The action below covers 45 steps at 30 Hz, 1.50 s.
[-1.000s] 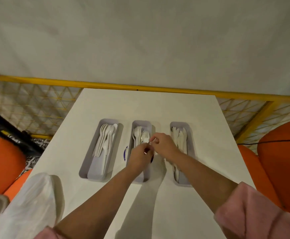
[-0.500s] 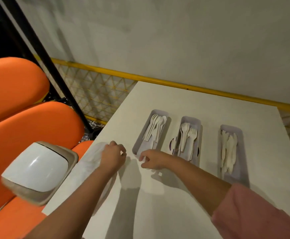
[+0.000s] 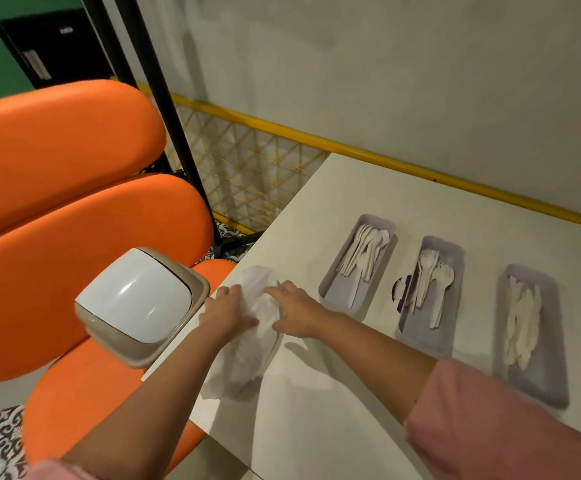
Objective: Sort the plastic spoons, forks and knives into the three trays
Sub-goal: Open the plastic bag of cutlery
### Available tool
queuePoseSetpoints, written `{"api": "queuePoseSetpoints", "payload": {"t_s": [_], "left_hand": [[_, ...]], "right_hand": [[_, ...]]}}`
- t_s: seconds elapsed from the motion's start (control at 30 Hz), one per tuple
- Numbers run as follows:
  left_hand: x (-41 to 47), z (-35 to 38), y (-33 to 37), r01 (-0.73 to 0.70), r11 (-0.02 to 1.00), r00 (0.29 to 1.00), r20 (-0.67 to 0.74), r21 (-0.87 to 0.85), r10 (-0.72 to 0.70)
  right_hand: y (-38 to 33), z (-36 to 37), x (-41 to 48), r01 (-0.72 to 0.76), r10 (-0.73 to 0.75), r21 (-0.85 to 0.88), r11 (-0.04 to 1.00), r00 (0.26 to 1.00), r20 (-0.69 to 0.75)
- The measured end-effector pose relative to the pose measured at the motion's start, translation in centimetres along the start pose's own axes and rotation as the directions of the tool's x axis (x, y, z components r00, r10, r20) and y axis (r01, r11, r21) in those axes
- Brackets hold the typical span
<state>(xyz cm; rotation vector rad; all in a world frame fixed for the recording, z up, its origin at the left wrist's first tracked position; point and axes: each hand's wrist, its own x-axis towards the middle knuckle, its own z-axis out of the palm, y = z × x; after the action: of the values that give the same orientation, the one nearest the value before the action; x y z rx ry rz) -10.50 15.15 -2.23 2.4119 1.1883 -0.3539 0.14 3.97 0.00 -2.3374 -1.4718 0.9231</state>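
Note:
Three grey trays stand in a row on the white table (image 3: 368,202). The left tray (image 3: 341,292) holds white plastic spoons (image 3: 365,251), the middle tray (image 3: 424,332) holds forks (image 3: 432,278), and the right tray (image 3: 538,379) holds knives (image 3: 522,323). Left of the trays lies a white plastic bag (image 3: 247,337) at the table's left edge. My left hand (image 3: 225,311) rests on the bag's left side and my right hand (image 3: 294,311) on its right side. Whether the fingers are gripping the plastic I cannot tell.
A small bin with a white swing lid (image 3: 136,299) sits on an orange chair (image 3: 74,271) just left of the table edge. A black pole (image 3: 178,133) and a yellow rail with mesh (image 3: 247,174) run behind. A purple mark (image 3: 398,289) shows beside the middle tray.
The view has swung left from the trays. Both hands left the middle tray, crossed to the left and now lie on the white plastic bag.

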Motion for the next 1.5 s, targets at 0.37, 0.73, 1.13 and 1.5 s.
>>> {"api": "queuePoseSetpoints", "payload": {"t_s": [0.37, 0.73, 1.13, 1.5], "left_hand": [[-1.7, 1.6, 1.4, -0.307, 0.926, 0.937, 0.1, -0.218, 0.334], [-5.8, 4.7, 8.5, -0.522, 0.817, 0.79, 0.224, -0.244, 0.571], [-8.0, 6.7, 17.9, -0.675, 0.696, 0.539, 0.482, -0.244, 0.691], [-10.2, 8.4, 22.4, -0.779, 0.598, 0.428, 0.54, -0.187, 0.725]], "right_hand": [[0.8, 0.1, -1.1, 0.058, -0.06, -0.147, 0.987, 0.998, -0.007], [7.4, -0.7, -7.8, -0.119, 0.177, -0.208, 0.971, 0.943, 0.283], [14.1, -1.5, -17.7, -0.443, 0.446, -0.109, 0.89, 0.795, 0.411], [16.9, -1.2, -22.5, -0.563, 0.503, 0.131, 0.816, 0.803, 0.32]]}}
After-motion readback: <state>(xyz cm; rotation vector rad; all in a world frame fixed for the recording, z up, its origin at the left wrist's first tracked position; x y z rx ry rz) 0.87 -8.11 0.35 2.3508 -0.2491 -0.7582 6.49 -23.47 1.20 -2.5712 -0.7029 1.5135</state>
